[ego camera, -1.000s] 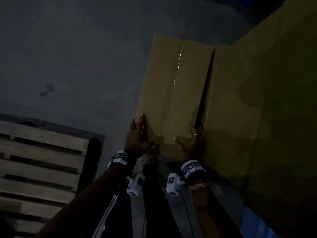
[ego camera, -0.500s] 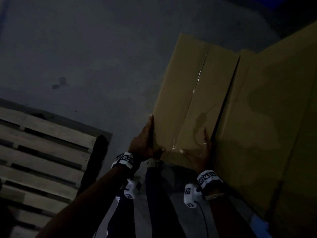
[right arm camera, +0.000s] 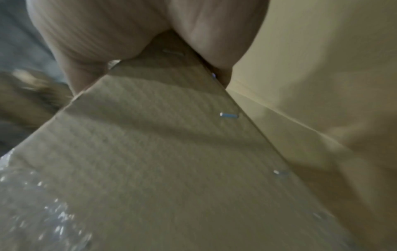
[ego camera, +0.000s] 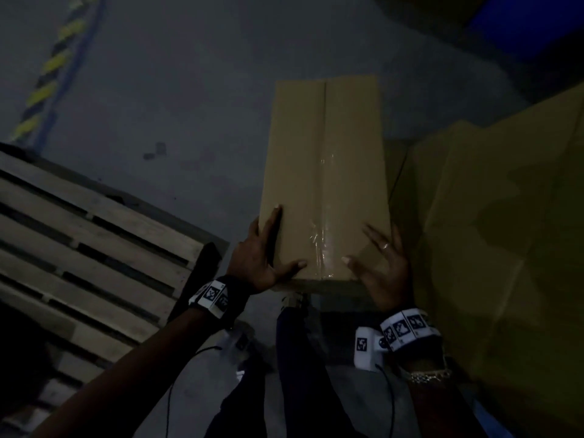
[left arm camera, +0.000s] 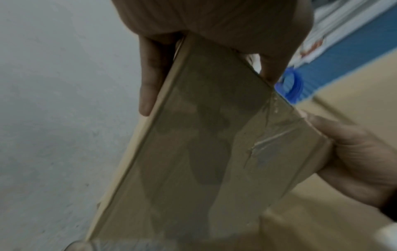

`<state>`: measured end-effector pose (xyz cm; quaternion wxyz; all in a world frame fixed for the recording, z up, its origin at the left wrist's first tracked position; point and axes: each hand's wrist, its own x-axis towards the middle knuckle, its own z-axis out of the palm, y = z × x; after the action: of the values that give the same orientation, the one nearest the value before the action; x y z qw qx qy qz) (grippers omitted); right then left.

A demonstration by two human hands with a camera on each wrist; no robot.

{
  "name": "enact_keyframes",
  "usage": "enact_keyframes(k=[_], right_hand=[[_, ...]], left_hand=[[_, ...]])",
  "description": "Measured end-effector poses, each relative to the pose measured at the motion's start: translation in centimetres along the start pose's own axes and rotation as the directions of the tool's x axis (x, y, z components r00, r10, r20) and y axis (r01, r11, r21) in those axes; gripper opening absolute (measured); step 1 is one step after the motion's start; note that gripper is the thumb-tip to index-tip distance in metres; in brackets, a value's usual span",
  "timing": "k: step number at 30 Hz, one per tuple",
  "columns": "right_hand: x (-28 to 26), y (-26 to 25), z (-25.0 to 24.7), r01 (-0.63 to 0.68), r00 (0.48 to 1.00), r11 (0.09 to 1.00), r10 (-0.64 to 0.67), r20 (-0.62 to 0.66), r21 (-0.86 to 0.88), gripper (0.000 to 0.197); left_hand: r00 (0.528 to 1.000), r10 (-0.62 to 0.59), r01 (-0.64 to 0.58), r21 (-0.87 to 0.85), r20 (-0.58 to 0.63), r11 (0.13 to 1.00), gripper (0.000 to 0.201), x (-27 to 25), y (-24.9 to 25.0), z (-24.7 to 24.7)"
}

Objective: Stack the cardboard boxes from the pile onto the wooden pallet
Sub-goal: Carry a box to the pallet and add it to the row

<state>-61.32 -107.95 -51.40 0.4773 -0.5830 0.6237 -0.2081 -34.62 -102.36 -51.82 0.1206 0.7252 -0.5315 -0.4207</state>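
Both hands clasp the near end of a long taped cardboard box (ego camera: 325, 172): left hand (ego camera: 262, 257) and right hand (ego camera: 382, 270) each wrap a corner, thumb on top. The box appears stiff and probably light; its glossy tape (ego camera: 322, 248) looks slippery, so bare edges suit gripping.

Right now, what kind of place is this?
Probably a warehouse or storeroom. There is a wooden pallet on a bare concrete floor, a pile of cardboard boxes, and yellow-and-black hazard tape on the floor.
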Motion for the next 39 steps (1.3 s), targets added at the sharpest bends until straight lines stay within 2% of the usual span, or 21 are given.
enact_keyframes(k=[6, 10, 16, 21, 26, 29, 33, 39], right_hand=[[-1.9, -7.1, 2.1, 0.098, 0.988, 0.994, -0.093, 0.124, -0.041, 0.063], [-5.1, -11.5, 5.7, 0.211, 0.951, 0.976, -0.193, 0.242, -0.054, 0.067], [-12.2, -16.5, 12.4, 0.395, 0.837, 0.918, -0.369, 0.404, 0.019, 0.060], [-20.3, -20.0, 17.4, 0.468, 0.739, 0.883, -0.376, 0.559, -0.024, 0.062], [-28.6, -23.1, 22.0, 0.539, 0.649, 0.842, -0.433, 0.625, 0.023, 0.061], [-32.9, -25.1, 24.7, 0.571, 0.583, 0.819, -0.450, 0.676, 0.052, 0.060], [-36.2, -26.9, 28.1, 0.611, 0.472, 0.783, -0.476, 0.742, 0.114, 0.058], [-37.2, -28.5, 33.1, 0.636, 0.414, 0.765, -0.449, 0.792, 0.101, 0.060]], left_hand=[[0.987, -0.093, 0.078, -0.117, -0.133, 0.990, 0.120, -7.0, -2.1, -4.6], [0.947, -0.193, 0.154, -0.162, -0.257, 0.975, 0.121, -13.6, -4.7, -7.4], [0.868, -0.303, 0.223, -0.237, -0.394, 0.946, 0.122, -25.7, -9.8, -9.8], [0.785, -0.404, 0.262, -0.338, -0.470, 0.904, 0.125, -37.5, -13.6, -9.9], [0.708, -0.446, 0.258, -0.387, -0.547, 0.885, 0.125, -48.2, -17.1, -10.4], [0.680, -0.475, 0.278, -0.403, -0.559, 0.872, 0.129, -53.6, -18.9, -10.9], [0.659, -0.517, 0.302, -0.438, -0.547, 0.847, 0.145, -58.8, -21.0, -11.3], [0.629, -0.546, 0.311, -0.464, -0.553, 0.829, 0.152, -61.4, -24.7, -11.6]])
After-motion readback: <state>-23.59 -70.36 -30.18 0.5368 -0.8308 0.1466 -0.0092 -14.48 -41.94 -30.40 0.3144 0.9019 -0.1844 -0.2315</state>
